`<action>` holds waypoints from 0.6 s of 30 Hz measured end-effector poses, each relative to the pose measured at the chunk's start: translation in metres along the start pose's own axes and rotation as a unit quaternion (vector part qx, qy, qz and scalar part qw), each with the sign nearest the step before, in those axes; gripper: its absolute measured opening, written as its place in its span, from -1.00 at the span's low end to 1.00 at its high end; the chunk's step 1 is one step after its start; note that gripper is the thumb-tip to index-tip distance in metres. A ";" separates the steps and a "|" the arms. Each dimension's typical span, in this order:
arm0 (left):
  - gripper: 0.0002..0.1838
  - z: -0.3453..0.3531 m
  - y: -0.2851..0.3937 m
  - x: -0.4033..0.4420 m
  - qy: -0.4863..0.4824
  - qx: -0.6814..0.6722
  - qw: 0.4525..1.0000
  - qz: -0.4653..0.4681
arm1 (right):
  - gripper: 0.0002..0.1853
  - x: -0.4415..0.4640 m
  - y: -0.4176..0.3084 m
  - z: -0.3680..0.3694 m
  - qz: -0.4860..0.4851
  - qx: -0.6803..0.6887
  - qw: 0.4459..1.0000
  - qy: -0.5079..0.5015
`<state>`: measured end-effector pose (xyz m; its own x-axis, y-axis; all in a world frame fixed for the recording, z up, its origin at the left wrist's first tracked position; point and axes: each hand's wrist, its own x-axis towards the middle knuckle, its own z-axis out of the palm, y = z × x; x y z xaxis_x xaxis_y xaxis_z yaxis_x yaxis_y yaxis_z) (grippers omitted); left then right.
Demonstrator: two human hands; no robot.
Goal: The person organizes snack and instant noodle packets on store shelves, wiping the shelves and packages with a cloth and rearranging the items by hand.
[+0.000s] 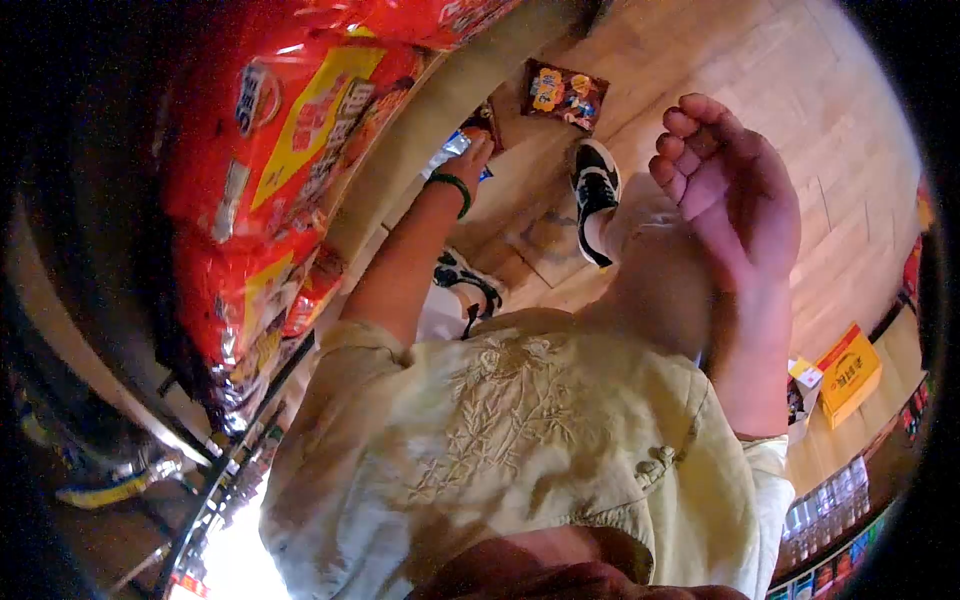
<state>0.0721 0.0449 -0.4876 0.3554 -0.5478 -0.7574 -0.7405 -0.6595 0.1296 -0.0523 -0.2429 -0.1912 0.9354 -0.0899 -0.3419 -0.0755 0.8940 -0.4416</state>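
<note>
My left hand, with a dark green band at its wrist, reaches down past the shelf edge. Its fingers curl over a silver-and-blue packet that shows on both sides of the hand; the fingertips are partly hidden. Right beside it is the edge of a dark brown packet. Another brown snack packet with yellow and orange print lies flat on the wooden floor, ahead of my shoe. My right hand is raised above my knee, palm showing, fingers loosely bent and apart, with nothing in it.
Large red snack bags are stacked on a shelf close to my left. My shoes stand on the wooden floor. To the right, a yellow box and clear bottles line another shelf.
</note>
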 end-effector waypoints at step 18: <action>-0.69 0.021 -0.012 -0.037 0.039 0.102 0.993 -0.039 | -0.62 0.005 0.009 -0.005 0.024 0.033 0.999 -0.018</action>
<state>0.0554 0.0837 -0.4750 0.4527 -0.5432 -0.7071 -0.8068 -0.5872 -0.0655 -0.0502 -0.2377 -0.2011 0.9428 -0.0311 -0.3319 -0.0993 0.9242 -0.3687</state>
